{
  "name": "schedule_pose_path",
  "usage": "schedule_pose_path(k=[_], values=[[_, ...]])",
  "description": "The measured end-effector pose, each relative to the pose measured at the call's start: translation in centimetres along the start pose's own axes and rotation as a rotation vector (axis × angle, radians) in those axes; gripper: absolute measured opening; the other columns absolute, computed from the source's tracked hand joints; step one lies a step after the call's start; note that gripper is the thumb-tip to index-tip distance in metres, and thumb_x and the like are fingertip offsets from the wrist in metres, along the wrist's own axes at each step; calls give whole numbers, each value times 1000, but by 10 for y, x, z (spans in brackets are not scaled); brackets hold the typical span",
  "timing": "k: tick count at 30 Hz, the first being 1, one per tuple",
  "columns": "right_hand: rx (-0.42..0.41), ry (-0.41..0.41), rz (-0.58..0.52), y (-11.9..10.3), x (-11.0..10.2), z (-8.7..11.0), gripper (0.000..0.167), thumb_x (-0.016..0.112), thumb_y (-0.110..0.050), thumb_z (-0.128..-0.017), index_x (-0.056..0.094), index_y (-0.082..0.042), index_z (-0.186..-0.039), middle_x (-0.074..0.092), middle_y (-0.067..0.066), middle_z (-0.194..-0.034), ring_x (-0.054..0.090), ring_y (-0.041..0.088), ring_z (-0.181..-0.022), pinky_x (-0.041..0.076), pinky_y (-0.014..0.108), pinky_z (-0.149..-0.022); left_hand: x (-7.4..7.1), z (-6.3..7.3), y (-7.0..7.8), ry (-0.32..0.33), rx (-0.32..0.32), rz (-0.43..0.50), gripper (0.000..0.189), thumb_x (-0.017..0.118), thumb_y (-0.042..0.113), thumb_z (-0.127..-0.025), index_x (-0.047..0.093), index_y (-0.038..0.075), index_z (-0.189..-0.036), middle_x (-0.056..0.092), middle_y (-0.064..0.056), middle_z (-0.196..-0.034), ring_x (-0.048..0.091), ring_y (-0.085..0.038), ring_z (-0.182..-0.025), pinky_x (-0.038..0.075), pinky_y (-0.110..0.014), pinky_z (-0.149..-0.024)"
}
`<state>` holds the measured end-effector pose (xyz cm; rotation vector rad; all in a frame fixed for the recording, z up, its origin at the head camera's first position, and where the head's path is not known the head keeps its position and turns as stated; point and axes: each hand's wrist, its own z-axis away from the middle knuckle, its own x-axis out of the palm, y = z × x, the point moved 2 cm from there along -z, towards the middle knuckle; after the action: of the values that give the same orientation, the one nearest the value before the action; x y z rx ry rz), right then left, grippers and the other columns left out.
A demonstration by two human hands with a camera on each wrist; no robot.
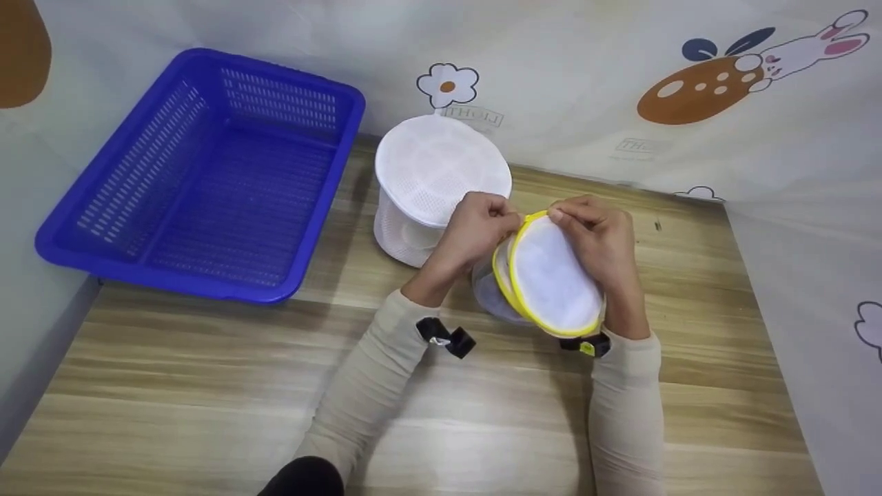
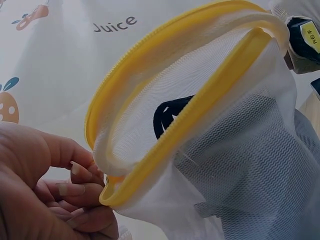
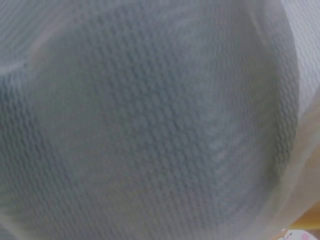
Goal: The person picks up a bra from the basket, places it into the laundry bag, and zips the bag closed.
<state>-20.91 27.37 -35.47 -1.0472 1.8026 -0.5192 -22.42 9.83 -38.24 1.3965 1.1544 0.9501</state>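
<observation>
A white mesh laundry bag (image 1: 558, 282) with a yellow zipper stands between my two hands, its lid tilted up. My left hand (image 1: 475, 231) pinches the zipper's edge at the top left of the lid. The right hand (image 1: 603, 238) grips the lid's rim close by, thumb over the yellow edging. In the left wrist view the yellow zipper (image 2: 195, 117) gapes open, with dark cloth (image 2: 250, 155) showing through the mesh and a black strap (image 2: 162, 117) in the opening. White mesh (image 3: 160, 125) fills most of the right wrist view, hiding the right fingers.
A larger white mesh laundry bag (image 1: 441, 165), round and upright, stands just behind my left hand. On the left is a blue plastic basket (image 1: 293, 275) with slotted sides. A printed cloth (image 1: 572, 55) covers the walls behind the wooden table (image 1: 207, 386).
</observation>
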Motion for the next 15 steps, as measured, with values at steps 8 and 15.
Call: schedule_pose_path(k=[8,15], values=[[0,5,9,6,0,-2,8,68,1,-85,74,7,-87,69,18,-88,63,12,-82,49,19,-69,-1,1,1,10,-4,8,24,59,-2,-81,55,4,-58,42,2,-52,39,-9,-49,32,-20,-47],[7,24,9,36,2,-4,8,71,-6,-86,76,-1,-87,70,11,-88,63,11,-83,49,20,-69,-2,1,2,3,-21,5,21,59,-2,-81,58,2,-61,44,2,-53,39,-9,-50,32,-20,-47]])
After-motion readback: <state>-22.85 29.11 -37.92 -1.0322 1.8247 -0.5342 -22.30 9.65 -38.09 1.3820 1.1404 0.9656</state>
